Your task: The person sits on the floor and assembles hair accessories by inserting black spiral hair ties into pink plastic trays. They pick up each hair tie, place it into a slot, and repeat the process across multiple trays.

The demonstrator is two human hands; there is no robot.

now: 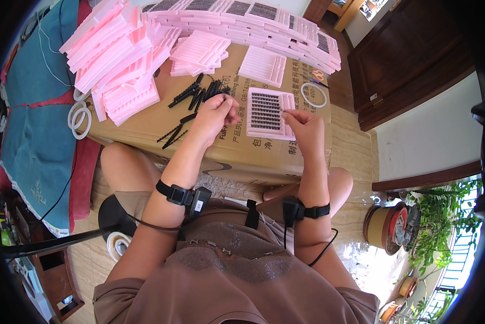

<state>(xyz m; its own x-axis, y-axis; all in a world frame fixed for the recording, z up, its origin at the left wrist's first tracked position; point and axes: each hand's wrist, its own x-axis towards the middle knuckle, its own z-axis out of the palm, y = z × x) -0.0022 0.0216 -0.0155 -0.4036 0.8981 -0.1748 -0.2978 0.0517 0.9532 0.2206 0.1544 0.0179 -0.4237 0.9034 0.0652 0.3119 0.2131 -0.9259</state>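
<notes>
A pink tray (290, 102) with rows of black lash strips (266, 112) lies flat on a cardboard box. My right hand (307, 129) is at its right side, thumb and forefinger pinched together by the ends of the rows. Whatever is between those fingertips is too small to tell. Left of the tray, my left hand (219, 114) is closed, fingers curled against the thumb. What it holds, if anything, is hidden. Loose black strips (186, 93) lie just beyond and beside that hand, with a few more black strips (172, 136) nearer to me.
The cardboard box (199, 148) serves as a tabletop. Empty pink trays (118, 54) are piled at the far left, more trays (200, 49) behind my left hand, one tray (262, 66) beyond the filled one. Stacked filled trays (242, 27) line the back. Scissors (318, 76) and a white ring (313, 95) lie right.
</notes>
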